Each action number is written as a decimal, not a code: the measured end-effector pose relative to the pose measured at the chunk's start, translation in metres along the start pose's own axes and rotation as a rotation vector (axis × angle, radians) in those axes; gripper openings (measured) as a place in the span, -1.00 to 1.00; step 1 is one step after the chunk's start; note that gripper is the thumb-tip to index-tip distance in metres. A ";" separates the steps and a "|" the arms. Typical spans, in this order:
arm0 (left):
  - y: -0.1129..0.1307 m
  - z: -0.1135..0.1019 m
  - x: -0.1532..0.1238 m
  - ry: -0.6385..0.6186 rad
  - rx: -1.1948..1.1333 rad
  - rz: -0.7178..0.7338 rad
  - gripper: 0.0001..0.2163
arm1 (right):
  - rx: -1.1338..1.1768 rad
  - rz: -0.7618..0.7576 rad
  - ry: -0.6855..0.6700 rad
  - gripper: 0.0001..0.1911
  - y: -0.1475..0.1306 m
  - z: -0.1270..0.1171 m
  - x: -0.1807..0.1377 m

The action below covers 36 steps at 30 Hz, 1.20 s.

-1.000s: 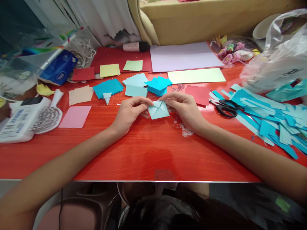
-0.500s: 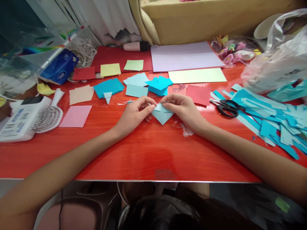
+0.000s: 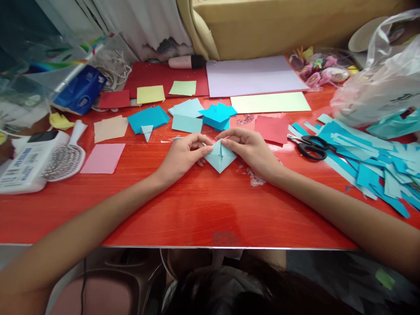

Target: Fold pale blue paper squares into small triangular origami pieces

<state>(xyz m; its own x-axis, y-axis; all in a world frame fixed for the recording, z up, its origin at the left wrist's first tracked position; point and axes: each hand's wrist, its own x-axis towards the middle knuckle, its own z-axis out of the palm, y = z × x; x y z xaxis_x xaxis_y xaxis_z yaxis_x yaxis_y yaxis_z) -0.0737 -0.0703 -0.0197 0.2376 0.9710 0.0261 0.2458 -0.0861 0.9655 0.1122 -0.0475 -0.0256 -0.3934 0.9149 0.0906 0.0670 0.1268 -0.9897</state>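
Observation:
Between my two hands is a light blue folded paper (image 3: 220, 161), diamond-shaped, one corner pointing toward me and a slit of folds down its middle. My left hand (image 3: 188, 153) pinches its left corner between thumb and fingers. On the other side, my right hand (image 3: 250, 148) is closed on the upper right edge, thumb and fingertips pressed on the folds. Part of the paper's far side is hidden by my fingers. Just beyond lie a bright blue folded paper piece (image 3: 218, 114) and pale blue squares (image 3: 187, 124).
Black-handled scissors (image 3: 311, 148) and a heap of blue paper strips (image 3: 370, 157) lie to the right. Leftward are pink paper (image 3: 103, 158), a hairbrush (image 3: 65, 158) and a white box (image 3: 28, 168). A lilac sheet (image 3: 252, 75) lies at the back.
The small flap at the top of the folded paper now lies spread, showing a centre slit. The paper has shifted slightly left and toward me; both hands remain on it.

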 end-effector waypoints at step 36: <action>0.002 0.002 -0.001 0.013 -0.014 0.056 -0.89 | -0.121 -0.010 -0.008 -0.74 0.001 -0.001 -0.001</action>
<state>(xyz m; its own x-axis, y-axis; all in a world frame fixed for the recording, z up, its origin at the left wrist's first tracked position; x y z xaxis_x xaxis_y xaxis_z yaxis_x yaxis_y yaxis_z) -0.0719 -0.0719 -0.0183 0.2386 0.9676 0.0831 0.2191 -0.1371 0.9660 0.1136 -0.0478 -0.0265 -0.4014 0.9106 0.0987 0.1728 0.1812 -0.9682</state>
